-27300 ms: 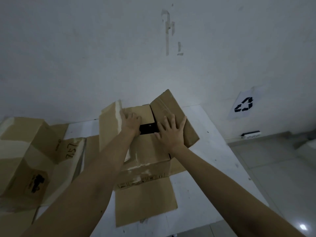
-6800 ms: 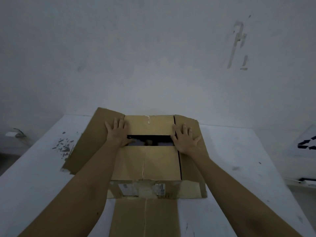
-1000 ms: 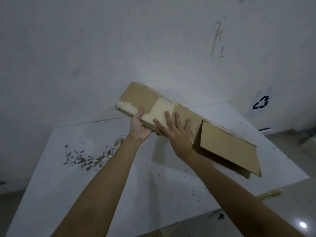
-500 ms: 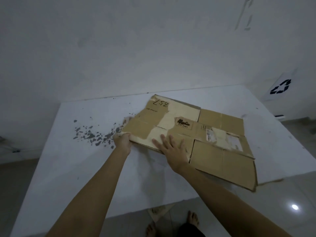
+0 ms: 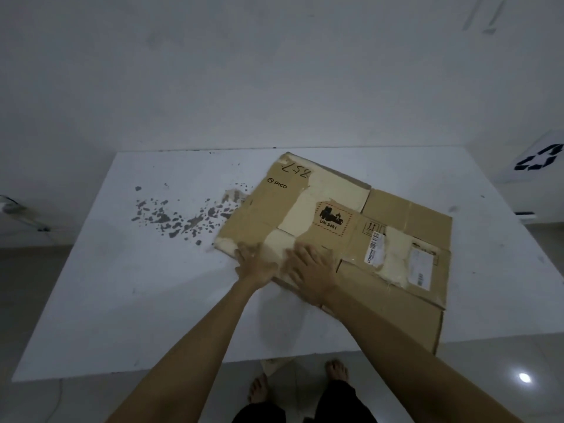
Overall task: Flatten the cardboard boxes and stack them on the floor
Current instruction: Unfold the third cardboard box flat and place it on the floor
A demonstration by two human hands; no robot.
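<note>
A flattened brown cardboard box (image 5: 351, 227) lies on the white table (image 5: 152, 300), turned at an angle, its right corner reaching past the table's front edge. It carries a handwritten number, a PICO logo, a UN 3481 label and torn shipping labels. My left hand (image 5: 254, 264) lies palm down over the box's near-left edge, fingers on top. Just to its right, my right hand (image 5: 308, 270) presses flat on the cardboard with fingers spread.
Dark chipped spots (image 5: 183, 218) mark the tabletop left of the box. A scrap of cardboard (image 5: 274, 363) shows on the floor under the table's front edge, beside my bare feet (image 5: 335, 369). A recycling sign (image 5: 540, 161) hangs on the right wall.
The folded box came down from mid-air and now lies flat on the table. My left hand went from gripping its edge to resting on top; both hands sit closer together.
</note>
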